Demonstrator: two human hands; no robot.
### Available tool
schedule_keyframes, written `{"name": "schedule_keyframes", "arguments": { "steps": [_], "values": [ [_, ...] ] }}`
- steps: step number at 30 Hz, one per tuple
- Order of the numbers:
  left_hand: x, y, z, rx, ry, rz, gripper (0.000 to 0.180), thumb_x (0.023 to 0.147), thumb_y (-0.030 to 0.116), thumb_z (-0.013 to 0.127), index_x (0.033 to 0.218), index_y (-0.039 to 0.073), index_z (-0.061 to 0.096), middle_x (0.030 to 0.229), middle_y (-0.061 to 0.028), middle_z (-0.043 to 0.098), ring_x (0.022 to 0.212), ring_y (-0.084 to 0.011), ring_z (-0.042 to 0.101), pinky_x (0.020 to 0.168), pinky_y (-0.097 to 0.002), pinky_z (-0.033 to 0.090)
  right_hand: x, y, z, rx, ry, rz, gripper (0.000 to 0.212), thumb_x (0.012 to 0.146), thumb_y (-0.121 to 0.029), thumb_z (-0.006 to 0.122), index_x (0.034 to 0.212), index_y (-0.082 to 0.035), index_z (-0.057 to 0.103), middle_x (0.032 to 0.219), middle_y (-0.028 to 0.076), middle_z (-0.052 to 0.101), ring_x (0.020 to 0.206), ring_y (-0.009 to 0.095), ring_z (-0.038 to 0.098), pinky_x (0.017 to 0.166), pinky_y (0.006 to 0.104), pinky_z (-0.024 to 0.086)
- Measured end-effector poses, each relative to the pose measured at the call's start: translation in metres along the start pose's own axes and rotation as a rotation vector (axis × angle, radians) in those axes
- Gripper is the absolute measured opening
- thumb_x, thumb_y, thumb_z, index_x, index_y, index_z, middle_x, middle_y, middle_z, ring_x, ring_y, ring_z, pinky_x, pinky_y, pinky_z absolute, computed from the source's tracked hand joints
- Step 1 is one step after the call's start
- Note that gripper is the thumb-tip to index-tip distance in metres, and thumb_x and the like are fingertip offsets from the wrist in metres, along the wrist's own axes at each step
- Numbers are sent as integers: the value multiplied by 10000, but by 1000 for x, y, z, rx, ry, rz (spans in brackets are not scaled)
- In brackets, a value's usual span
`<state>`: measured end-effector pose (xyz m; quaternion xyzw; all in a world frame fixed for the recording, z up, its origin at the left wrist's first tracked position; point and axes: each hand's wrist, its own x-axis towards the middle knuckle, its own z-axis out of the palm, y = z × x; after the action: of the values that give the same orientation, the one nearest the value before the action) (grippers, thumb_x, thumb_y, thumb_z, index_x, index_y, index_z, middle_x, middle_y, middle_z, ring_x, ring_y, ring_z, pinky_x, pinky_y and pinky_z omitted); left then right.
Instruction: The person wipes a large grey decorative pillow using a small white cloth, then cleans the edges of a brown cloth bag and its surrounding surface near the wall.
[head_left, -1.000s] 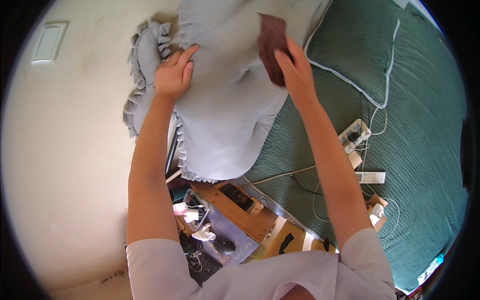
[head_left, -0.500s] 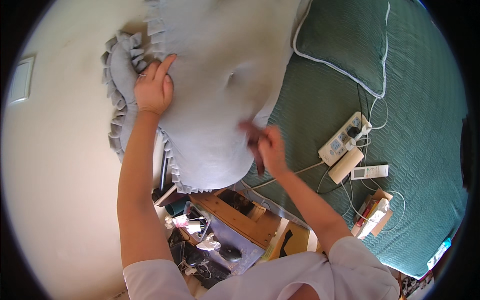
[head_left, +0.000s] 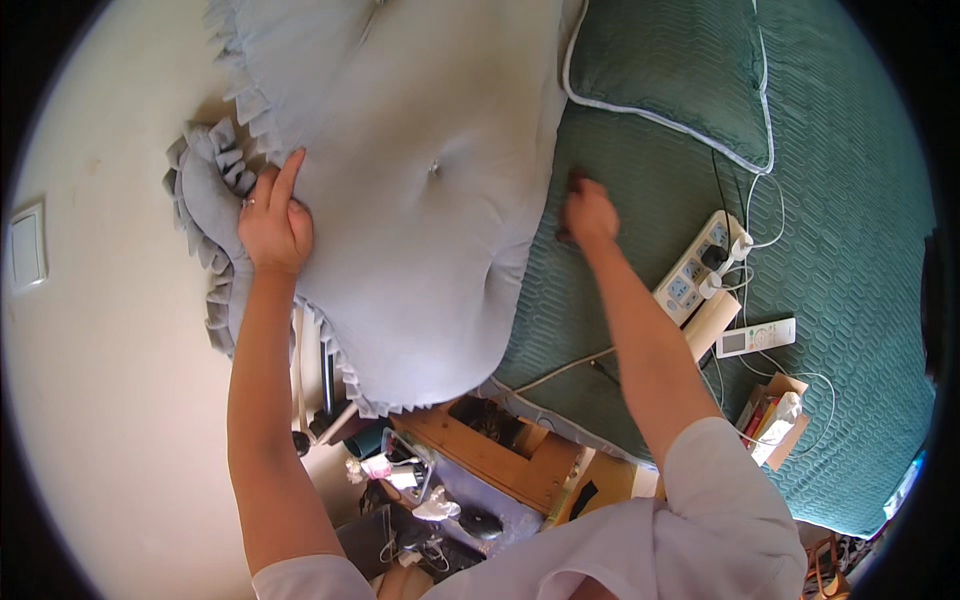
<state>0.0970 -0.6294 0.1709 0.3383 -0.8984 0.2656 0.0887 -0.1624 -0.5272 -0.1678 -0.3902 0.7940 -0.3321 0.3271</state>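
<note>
A large pale grey tufted cushion [head_left: 430,270] with ruffled edges leans along the wall side of the bed. My left hand [head_left: 275,225] grips its frilled edge, with one finger stretched out over the cushion's face. A narrower ruffled part [head_left: 205,190] of grey fabric bulges out beside that hand, against the wall. To the right of the cushion, over the green quilted bedspread [head_left: 560,300], my right hand [head_left: 592,212] is closed around a dark brown thing [head_left: 565,236]. Only its two ends show past the fingers, so its kind is unclear.
A green pillow [head_left: 670,80] with white piping lies at the far side. A power strip [head_left: 697,268], a white remote control [head_left: 757,338] and a small open box [head_left: 772,420] lie on the bed among cables. A wooden cabinet [head_left: 480,450] and a cluttered purple-grey surface stand nearer me.
My right hand has swung up and to the right, off the cushion's face to over the bedspread, still with the brown thing. The view has shifted a little; my left hand keeps its grip.
</note>
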Motion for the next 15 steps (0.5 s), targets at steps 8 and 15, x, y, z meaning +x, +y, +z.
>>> {"name": "schedule_keyframes", "arguments": {
  "steps": [8,15],
  "values": [
    [0,-7,-3,12,-5,3,552,760,167,425,1285,191,590,996,-105,613,732,-290,595,668,-377,499,-9,-160,-57,531,443,-715,200,810,-157,644,996,-105,590,940,109,563,907,299,580,734,422,487],
    [-3,3,4,-3,-65,-16,528,771,198,415,1262,165,605,957,-105,604,713,-291,585,659,-373,487,62,-33,-8,-67,-107,-144,237,820,-156,593,1048,-88,596,1030,121,606,959,321,609,826,427,507]
  ]
}}
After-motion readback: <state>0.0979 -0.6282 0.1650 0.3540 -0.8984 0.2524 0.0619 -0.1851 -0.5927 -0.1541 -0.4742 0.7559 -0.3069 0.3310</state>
